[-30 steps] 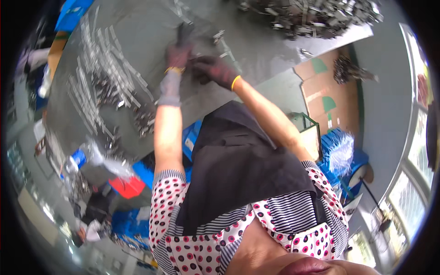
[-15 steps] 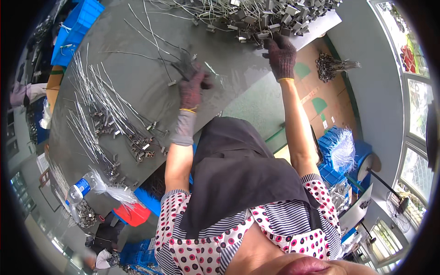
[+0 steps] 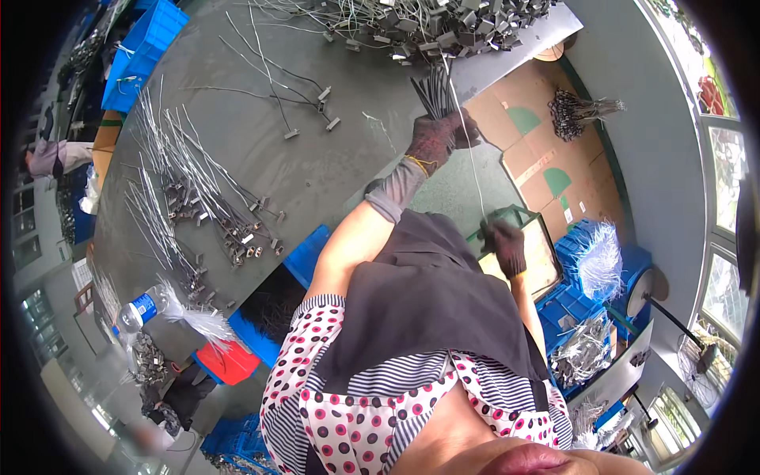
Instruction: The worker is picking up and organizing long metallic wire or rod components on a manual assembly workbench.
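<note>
My left hand [image 3: 434, 141], in a dark glove with a grey sleeve, is raised over the right edge of the grey table [image 3: 317, 158]. It grips a bundle of dark thin wires [image 3: 434, 89] that fans upward from the fist. My right hand [image 3: 504, 244], also gloved, is low by my body, closed on a single pale wire [image 3: 473, 170] that runs up toward the left hand. A big heap of wires with small metal end pieces [image 3: 412, 24] lies on the table's far end, just beyond the bundle.
Rows of sorted wires with end pieces [image 3: 190, 206] cover the table's left. A water bottle [image 3: 141, 307] lies near its corner. Blue crates [image 3: 142, 47] stand far left, a red bin [image 3: 231, 360] below, blue bins with wire bundles [image 3: 590, 261] right, cardboard [image 3: 546, 150] on the floor.
My right hand left the heap and dropped toward my body, drawing a thin wire. My left hand rose off the table and moved right with a bundle of wires.
</note>
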### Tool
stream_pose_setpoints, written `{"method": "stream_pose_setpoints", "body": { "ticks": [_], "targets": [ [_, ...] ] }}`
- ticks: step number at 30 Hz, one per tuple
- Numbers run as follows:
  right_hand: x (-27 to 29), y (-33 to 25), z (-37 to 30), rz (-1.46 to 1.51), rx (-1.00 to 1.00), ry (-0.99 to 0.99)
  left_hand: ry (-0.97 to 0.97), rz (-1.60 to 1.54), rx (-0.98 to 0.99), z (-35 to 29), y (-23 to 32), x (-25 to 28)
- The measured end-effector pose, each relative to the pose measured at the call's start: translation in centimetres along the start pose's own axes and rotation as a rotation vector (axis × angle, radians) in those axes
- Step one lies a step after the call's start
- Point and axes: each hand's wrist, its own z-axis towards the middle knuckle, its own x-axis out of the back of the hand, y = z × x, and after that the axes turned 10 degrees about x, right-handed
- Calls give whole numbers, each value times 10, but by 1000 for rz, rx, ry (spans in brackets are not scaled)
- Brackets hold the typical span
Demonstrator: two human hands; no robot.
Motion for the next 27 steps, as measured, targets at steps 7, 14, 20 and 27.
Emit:
{"method": "stream_pose_setpoints", "body": {
  "ticks": [7,14,20,27],
  "targets": [
    [52,158,-84,-39,-117,108,9,-89,-29,-20,1,9],
    [59,163,-71,-177,-116,99,-13,-180,-405,-38,53,38],
    [58,153,-54,-235,-88,57,168,-228,-470,-61,77,47],
    [58,144,-41,-290,-73,21,62,-451,-450,-63,67,80]
  ]
}}
